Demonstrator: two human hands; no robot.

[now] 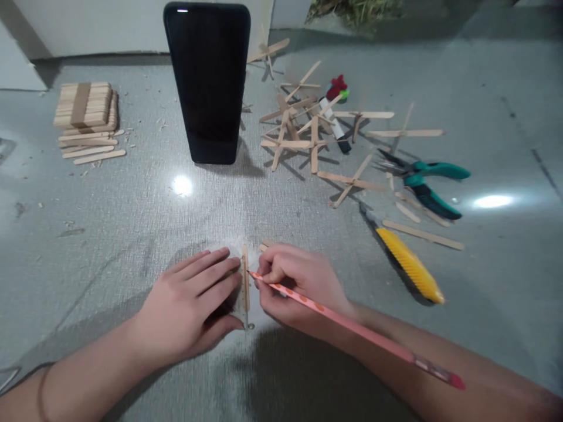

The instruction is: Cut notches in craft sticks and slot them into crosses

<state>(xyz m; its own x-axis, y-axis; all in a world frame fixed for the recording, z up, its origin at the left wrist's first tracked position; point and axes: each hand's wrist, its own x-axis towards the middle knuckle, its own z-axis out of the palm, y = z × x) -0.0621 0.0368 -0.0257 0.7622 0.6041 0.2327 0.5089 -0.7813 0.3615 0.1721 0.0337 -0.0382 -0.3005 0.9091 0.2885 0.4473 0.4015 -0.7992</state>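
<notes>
My right hand (299, 287) is closed around a pink pencil (352, 325) with orange spots. The pencil's dark tip touches or nearly touches a wooden craft stick (245, 281) that lies upright in the view. My left hand (189, 299) lies with its fingers stretched out just left of that stick. Its fingertips rest on a narrow, clear strip with marks along it, perhaps a ruler, set against the stick; most of this is hidden under the hand. Behind my right fingers the end of another craft stick (265, 245) shows.
A black phone (211, 82) stands upright at the back. Banded craft sticks (85, 105) lie at the back left. Crossed craft sticks (290, 143), a white marker-like tube (333, 120) and a red-green item (336, 88) lie right of the phone. Pliers (422, 179) and a yellow-handled cutter (409, 264) lie right.
</notes>
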